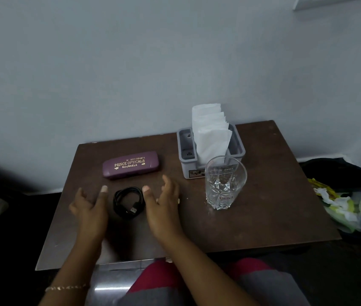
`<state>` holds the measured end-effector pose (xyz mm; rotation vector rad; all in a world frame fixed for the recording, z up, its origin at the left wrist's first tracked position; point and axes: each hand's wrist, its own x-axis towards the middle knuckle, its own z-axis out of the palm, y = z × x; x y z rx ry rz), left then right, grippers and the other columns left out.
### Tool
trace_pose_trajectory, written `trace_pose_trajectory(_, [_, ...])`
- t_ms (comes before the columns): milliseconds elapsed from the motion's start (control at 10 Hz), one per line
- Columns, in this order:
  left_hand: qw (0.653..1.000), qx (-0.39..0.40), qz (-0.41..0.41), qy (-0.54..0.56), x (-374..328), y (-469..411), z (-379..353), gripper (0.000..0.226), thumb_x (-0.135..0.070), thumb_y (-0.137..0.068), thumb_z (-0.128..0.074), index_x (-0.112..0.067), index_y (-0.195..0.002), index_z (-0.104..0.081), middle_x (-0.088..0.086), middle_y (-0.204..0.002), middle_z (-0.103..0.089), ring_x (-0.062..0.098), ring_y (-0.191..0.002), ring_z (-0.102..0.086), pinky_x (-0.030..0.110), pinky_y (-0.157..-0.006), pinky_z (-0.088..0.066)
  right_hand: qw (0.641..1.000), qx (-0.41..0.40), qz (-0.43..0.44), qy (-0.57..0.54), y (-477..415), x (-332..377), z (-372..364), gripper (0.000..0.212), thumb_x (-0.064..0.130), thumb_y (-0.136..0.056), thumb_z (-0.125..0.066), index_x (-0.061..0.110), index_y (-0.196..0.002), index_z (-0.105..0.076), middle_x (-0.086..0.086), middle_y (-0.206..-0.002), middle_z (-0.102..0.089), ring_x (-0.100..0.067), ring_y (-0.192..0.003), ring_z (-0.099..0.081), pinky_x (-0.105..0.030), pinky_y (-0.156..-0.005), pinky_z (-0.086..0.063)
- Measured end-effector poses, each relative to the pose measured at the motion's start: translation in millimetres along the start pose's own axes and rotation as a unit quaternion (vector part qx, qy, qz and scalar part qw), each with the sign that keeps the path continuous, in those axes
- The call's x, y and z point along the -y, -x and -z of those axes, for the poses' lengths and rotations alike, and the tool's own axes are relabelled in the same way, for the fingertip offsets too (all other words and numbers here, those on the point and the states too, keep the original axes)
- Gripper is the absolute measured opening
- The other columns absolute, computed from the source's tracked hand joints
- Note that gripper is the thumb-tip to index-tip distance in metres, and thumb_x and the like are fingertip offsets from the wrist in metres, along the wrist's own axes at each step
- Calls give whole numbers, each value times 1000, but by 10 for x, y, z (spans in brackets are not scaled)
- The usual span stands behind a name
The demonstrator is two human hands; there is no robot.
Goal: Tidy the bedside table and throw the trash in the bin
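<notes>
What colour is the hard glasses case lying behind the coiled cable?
Purple with gold lettering, the hard glasses case shows best in the head view.

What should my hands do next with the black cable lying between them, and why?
Probably draw the left hand and right hand back. The cable already lies coiled on the table, neither hand holds it, and trash sits in the bin bag.

A single head-worn view looks forward and steeply down from close above the brown table (263,217), facing the pale wall (131,62) behind it. Its wide angle takes in both forearms and the lap below.
</notes>
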<state>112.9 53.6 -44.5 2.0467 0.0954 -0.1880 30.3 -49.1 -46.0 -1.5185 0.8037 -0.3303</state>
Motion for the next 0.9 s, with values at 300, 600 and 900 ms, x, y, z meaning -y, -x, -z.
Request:
trace_pose_trajectory(300, [997, 51, -25, 60, -56, -451, -104, 41, -34, -98, -44, -17, -135, -45, 4, -136, -49, 20, -122, -48, 38, -105, -39, 995, 57, -31, 73, -417, 226, -37, 71, 43, -96, -41, 13, -150, -6, -4, -160, -4, -23, -147, -4, -32, -116, 0])
trace_pose_trajectory(600, [988, 109, -67, 87, -199, -365, -257, 22, -28, -100, -39, -25, -112, -58, -6, -106, -61, 1, -91, -55, 14, -71, -43, 997, 47, -25, 58, -446, 155, 84, 66, 38, -98, -40, 11, -150, -10, -6, -160, -8, -20, -147, -8, -31, -116, -5])
trace_pose_trajectory(900, [991, 106, -52, 63, -184, -364, -254, 40, -36, -98, -43, -18, -134, -48, -1, -140, -49, 16, -126, -47, 28, -99, -39, 999, 32, -24, 28, -443, 76, 92, 70, 36, -96, -45, 12, -150, -7, -7, -160, -7, -19, -146, -11, -32, -119, -9])
